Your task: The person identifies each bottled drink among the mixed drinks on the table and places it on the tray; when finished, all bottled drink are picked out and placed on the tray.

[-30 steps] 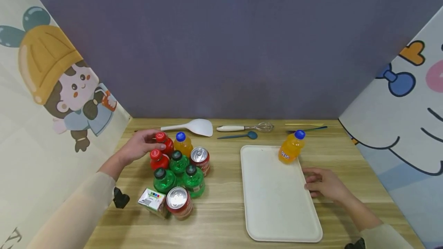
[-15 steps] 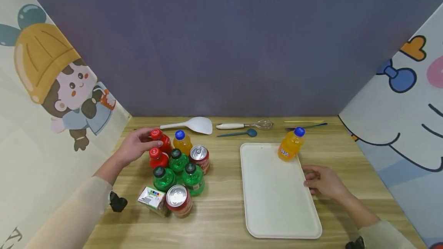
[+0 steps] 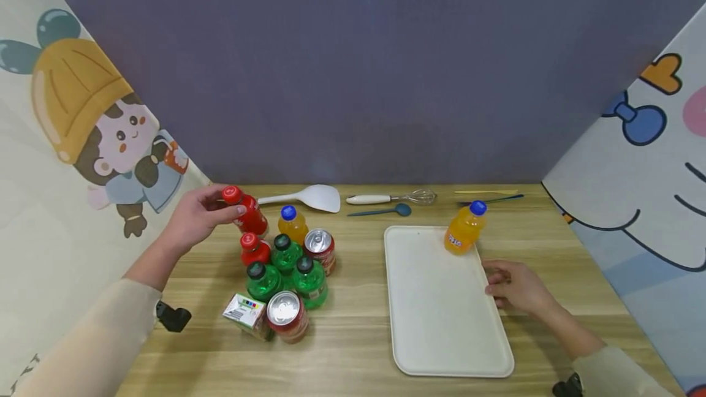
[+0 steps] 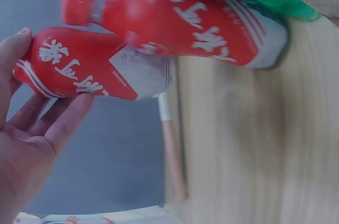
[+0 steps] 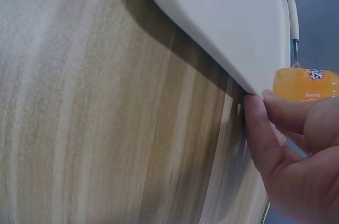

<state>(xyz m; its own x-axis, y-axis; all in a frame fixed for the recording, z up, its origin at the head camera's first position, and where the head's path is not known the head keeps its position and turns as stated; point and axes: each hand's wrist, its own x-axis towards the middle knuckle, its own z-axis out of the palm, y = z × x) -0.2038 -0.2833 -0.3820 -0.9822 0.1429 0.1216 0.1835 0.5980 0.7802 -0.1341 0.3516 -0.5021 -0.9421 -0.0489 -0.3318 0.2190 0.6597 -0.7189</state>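
My left hand (image 3: 193,219) grips a red bottle (image 3: 246,212) with a red cap, lifted and tilted above the back left of the drinks cluster; the left wrist view shows my fingers (image 4: 58,128) round that red bottle (image 4: 90,73). A second red bottle (image 3: 254,250) stands just below it. My right hand (image 3: 515,287) rests on the table with loosely curled fingers touching the right edge of the white tray (image 3: 436,317); its fingertips (image 5: 259,128) meet the tray (image 5: 222,17) rim. An orange bottle (image 3: 464,228) with a blue cap stands on the tray's far right corner.
The cluster holds another orange bottle (image 3: 292,223), three green bottles (image 3: 287,268), two cans (image 3: 287,315) and a small carton (image 3: 245,314). A white spatula (image 3: 309,198), whisk (image 3: 391,198), blue spoon (image 3: 380,211) and thin utensils (image 3: 488,196) lie along the back edge. Panels wall both sides.
My left hand has lifted the back red bottle up and leftward out of the cluster, tilting it. The right hand has stayed at the tray's edge.
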